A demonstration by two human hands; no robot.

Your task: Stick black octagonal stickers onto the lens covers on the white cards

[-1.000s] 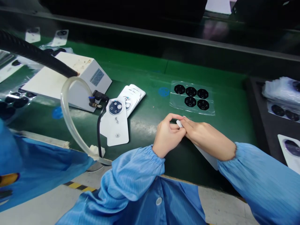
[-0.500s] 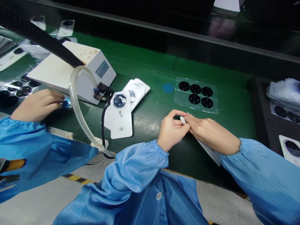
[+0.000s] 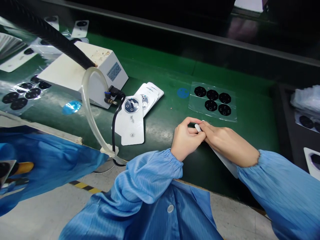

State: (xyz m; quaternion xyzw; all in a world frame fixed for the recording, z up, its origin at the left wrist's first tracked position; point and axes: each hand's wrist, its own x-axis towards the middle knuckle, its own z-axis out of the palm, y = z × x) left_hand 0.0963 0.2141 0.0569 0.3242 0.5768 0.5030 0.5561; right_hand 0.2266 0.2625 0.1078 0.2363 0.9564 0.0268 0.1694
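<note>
My left hand (image 3: 186, 139) is curled, its thumb and fingertips pinched at the upper end of a white phone back cover (image 3: 226, 163). My right hand (image 3: 228, 145) lies over that cover with fingers bent, meeting the left fingertips and hiding most of it. A rounded white tip (image 3: 198, 128) shows between the fingers; whether it is the cover's corner, I cannot tell. Beyond my hands lies a clear sheet of black octagonal camera stickers (image 3: 212, 95). To the left, several white phone back covers (image 3: 132, 130) are fanned out, with dark octagons on them.
A white box (image 3: 82, 71) with a black flexible arm and clear hose (image 3: 93, 120) stands left. Blue round films (image 3: 72, 107) (image 3: 183, 92) stick to the green table. More stickers (image 3: 22, 95) lie far left. A co-worker's blue sleeve (image 3: 52, 156) is nearby. A black tray (image 3: 287, 123) stands right.
The co-worker's hand at the left has withdrawn from the table, exposing a blue film there. The view has shifted slightly; my two hands keep the same hold.
</note>
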